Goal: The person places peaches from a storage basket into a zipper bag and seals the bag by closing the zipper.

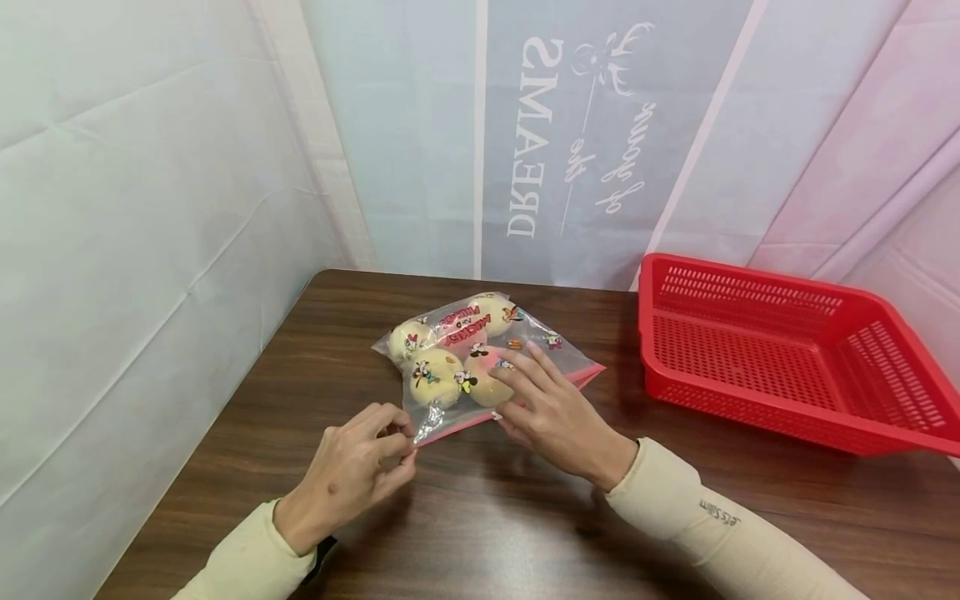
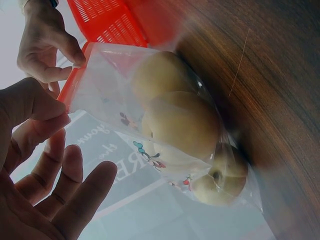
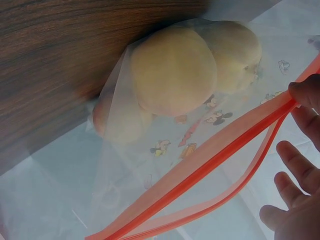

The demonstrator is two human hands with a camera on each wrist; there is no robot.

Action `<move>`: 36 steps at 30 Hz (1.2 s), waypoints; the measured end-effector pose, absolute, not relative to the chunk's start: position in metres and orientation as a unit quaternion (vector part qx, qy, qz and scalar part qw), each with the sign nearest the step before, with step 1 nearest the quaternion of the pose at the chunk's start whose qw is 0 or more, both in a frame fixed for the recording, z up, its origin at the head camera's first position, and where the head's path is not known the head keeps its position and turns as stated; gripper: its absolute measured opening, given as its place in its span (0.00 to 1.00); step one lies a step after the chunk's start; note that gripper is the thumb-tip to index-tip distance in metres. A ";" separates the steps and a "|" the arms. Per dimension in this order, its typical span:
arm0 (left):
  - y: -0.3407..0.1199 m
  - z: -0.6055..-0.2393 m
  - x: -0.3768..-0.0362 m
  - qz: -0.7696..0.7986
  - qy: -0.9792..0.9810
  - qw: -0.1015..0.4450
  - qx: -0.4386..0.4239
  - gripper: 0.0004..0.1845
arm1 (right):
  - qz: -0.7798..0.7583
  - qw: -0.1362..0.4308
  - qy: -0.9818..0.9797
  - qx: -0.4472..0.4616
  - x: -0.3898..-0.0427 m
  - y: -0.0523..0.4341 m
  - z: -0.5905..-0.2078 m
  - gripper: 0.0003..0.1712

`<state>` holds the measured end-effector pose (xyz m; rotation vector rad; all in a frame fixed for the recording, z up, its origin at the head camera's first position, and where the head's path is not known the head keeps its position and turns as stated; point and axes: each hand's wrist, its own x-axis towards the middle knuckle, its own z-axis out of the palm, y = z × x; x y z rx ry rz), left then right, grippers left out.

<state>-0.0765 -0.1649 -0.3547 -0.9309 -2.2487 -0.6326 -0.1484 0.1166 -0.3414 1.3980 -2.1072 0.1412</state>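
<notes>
A clear zip bag [image 1: 570, 360] printed with cartoon characters lies on the wooden table, holding several pale yellow, pink-blushed peaches [image 1: 438, 382]. Its red zip edge [image 1: 453, 428] faces me. My left hand [image 1: 352, 467] pinches the left end of that edge between thumb and index finger; the other fingers spread free in the left wrist view. Farther right along the zip, my right hand [image 1: 558, 417] pinches the edge with thumb and index finger, other fingers loose over the bag. In the right wrist view, the two red strips [image 3: 195, 167] stand apart between that hand and the bag's far corner.
A red perforated plastic basket [image 1: 757, 400] stands at the right of the table [image 1: 480, 517]. Behind the table hangs a printed curtain [image 1: 420, 150]. Pale cloth [image 1: 150, 208] covers the left side.
</notes>
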 end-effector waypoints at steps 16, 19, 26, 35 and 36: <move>-0.164 -0.357 -0.078 -0.240 -0.848 0.314 -0.354 0.09 | 0.045 0.308 -0.792 0.525 -0.150 0.121 -0.343 0.14; -0.164 -0.358 -0.079 -0.239 -0.844 0.323 -0.355 0.10 | 0.040 0.316 -0.789 0.525 -0.151 0.122 -0.343 0.13; -0.165 -0.357 -0.079 -0.239 -0.848 0.320 -0.349 0.10 | 0.036 0.319 -0.789 0.524 -0.152 0.122 -0.342 0.13; -0.165 -0.356 -0.078 -0.240 -0.851 0.315 -0.345 0.10 | 0.039 0.311 -0.793 0.521 -0.152 0.122 -0.342 0.14; -0.165 -0.356 -0.078 -0.241 -0.851 0.314 -0.345 0.10 | 0.040 0.310 -0.794 0.522 -0.152 0.123 -0.342 0.13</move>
